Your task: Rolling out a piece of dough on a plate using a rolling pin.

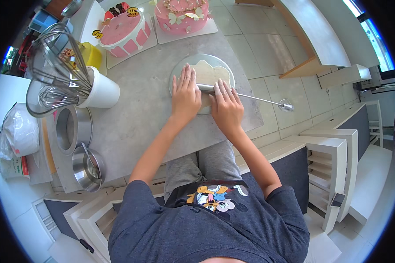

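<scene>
A thin, cream-coloured sheet, apparently dough or fondant, lies on a round pale board. Its far edge is wavy. Across the sheet runs the thick metal handle of a long whisk. My left hand holds down the handle's left end, fingers stretched forward over the sheet. Further right, my right hand presses on the same handle, its palm down and fingers extended. The whisk's thin shaft points right, and its small wire head hangs out past the table edge. Both palms hide part of the handle and sheet.
Two pink decorated cakes, one with white drips and one with butterflies, stand at the grey table's back. On the left are a white tub of whisks, a metal cake ring and a steel bowl.
</scene>
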Demonstrator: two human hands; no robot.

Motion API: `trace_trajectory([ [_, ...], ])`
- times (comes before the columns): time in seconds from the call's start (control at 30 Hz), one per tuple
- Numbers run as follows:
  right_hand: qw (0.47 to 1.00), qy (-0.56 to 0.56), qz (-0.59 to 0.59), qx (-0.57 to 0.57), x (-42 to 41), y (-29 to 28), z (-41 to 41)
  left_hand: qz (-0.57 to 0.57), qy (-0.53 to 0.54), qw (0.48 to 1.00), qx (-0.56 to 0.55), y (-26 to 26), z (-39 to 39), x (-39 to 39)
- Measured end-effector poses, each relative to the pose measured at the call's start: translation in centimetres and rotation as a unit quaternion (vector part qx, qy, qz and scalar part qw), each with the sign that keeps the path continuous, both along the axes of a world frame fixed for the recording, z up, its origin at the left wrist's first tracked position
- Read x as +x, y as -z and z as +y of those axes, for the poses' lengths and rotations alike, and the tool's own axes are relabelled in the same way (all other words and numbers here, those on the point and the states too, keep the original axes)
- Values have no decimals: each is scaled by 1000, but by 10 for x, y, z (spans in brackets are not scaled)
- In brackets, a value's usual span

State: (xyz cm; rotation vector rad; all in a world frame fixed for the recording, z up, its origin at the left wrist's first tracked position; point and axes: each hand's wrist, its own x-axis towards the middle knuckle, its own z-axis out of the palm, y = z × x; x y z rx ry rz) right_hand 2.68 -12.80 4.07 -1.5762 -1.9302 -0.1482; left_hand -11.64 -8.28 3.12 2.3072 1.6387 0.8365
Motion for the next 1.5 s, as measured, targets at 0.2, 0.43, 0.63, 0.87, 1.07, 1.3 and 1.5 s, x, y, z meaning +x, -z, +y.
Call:
trace_trajectory([
  [0.2,996,-39,83,-1,10,3,10,41,11,999,19,1,22,8],
  [0.43,994,60,25,-91,1,17,67,87,22,993,76,5,44,15],
  [0.63,995,71,-55,-54,16,26,108,104,15,988,112,13,91,29],
  [0.87,997,55,-45,-19,-3,21,67,59,39,991,109,8,39,19],
  [1.07,996,64,-62,-14,8,27,118,48,16,995,86,8,84,31],
  [1.3,996,65,-51,-17,-7,20,73,78,4,983,165,7,50,22],
  [1.5,998,66,-18,-15,9,34,131,82,31,992,90,27,106,28],
])
